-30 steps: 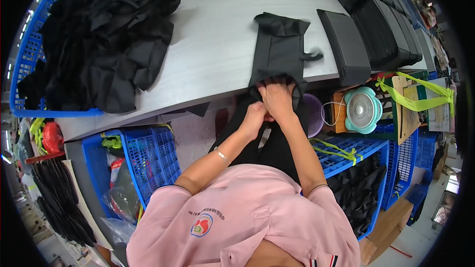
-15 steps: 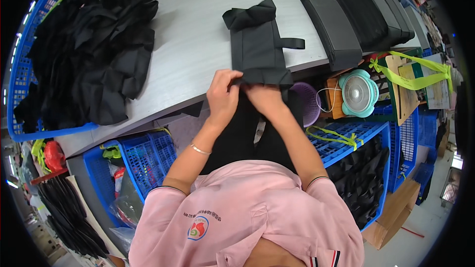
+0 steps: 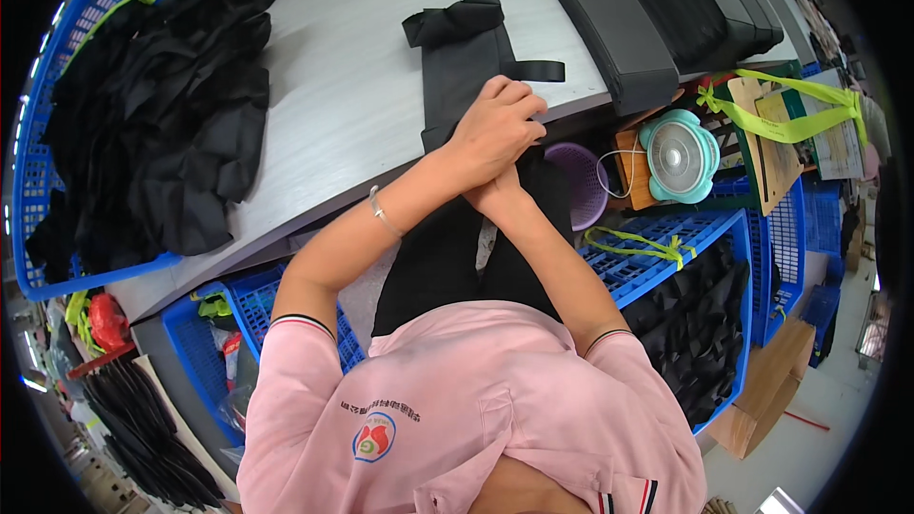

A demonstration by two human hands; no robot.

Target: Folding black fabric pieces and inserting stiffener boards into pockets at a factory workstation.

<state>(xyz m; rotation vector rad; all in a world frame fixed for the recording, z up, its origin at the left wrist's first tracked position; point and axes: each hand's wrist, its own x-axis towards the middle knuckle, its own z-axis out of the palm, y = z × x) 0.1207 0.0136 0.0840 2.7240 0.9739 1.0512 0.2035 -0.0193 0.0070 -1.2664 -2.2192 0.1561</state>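
A black fabric piece lies flat on the pale table, with a bunched flap at its far end and a strap loop sticking out on the right. Across its near right corner reaches my left hand, fingers bent and closed over the fabric edge. Under that hand, at the table's front edge, is my right hand; its fingers are hidden by the left hand, so what they hold does not show.
Black fabric pieces heap over a blue basket at left. A folded black panel and stacked black pieces lie at right. Below stand a turquoise fan, purple basket and blue crate holding black fabric.
My left hand has moved right, across the right hand, to the fabric's near right corner. The right hand has become mostly covered. The whole view has shifted slightly.
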